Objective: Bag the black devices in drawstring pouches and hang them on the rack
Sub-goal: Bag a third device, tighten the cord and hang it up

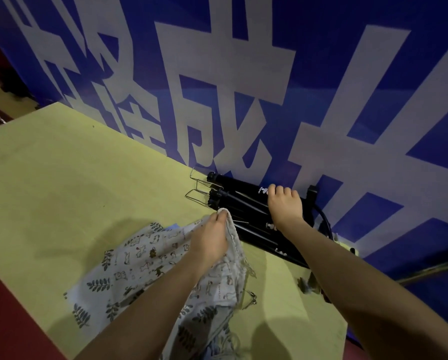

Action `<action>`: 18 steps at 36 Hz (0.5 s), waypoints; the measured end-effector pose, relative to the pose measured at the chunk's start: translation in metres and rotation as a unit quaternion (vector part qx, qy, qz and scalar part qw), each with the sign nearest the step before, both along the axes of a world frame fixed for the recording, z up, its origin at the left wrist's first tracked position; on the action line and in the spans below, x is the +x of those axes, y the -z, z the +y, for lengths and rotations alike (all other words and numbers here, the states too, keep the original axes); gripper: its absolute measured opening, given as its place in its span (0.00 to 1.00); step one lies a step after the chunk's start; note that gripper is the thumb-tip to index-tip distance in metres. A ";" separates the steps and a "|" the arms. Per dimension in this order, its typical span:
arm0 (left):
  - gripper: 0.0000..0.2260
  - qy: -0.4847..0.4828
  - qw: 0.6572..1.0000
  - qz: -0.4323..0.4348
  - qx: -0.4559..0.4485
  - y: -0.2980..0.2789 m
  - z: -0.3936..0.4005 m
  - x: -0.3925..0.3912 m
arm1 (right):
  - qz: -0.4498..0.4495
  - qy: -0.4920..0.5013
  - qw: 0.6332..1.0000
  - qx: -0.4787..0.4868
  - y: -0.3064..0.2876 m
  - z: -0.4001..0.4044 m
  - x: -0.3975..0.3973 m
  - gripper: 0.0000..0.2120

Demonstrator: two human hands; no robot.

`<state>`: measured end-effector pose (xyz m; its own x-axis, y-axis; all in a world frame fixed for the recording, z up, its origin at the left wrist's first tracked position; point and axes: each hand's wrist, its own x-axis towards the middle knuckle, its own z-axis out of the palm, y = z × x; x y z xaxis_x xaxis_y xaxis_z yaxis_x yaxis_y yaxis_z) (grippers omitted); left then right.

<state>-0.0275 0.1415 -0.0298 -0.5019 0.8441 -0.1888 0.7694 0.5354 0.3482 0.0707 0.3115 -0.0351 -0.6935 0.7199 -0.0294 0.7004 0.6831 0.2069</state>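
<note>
Nearest the camera, a heap of printed drawstring pouches [144, 268] is lying on the yellow counter [61, 178], with cord ends and small metal clips trailing off its right side. None of the pouches in the heap is looking filled, and no pouch is hanging anywhere in view, so the bagging is only getting started.

The left hand [209, 242] is resting on the heap and pinching the gathered rim of one pouch between thumb and curled fingers, lifting the cloth edge toward the black gear just beyond it. That looks like the mouth of the pouch being readied for loading, though whether it is being held open cannot be told from here.

Farther out, the right hand [285, 203] is lying over the top of a bundle of black devices [243, 203], long dark tubes like folded stands, lying side by side against the blue banner [243, 87]. Its fingers are curling over the far edge of the bundle and appear to be taking hold of it. All the black devices are sitting bare on the counter.

Beside the far left end of the bundle, thin wire hooks [196, 188] are sticking out; these may belong to the rack, but that is uncertain. Bagging every device, pulling the cords tight and hanging are all remaining.
</note>
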 end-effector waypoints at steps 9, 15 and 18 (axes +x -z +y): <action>0.26 -0.004 1.000 -0.005 0.008 0.004 0.000 -0.008 | -0.018 0.005 1.000 -0.006 -0.002 0.002 -0.004 0.19; 0.28 -0.003 1.000 -0.001 0.007 0.000 -0.008 -0.008 | -0.014 -0.009 1.000 0.019 -0.016 -0.010 -0.003 0.20; 0.28 -0.008 1.000 -0.005 0.005 -0.004 -0.013 -0.008 | 0.006 -0.014 0.999 0.029 -0.025 -0.016 0.000 0.18</action>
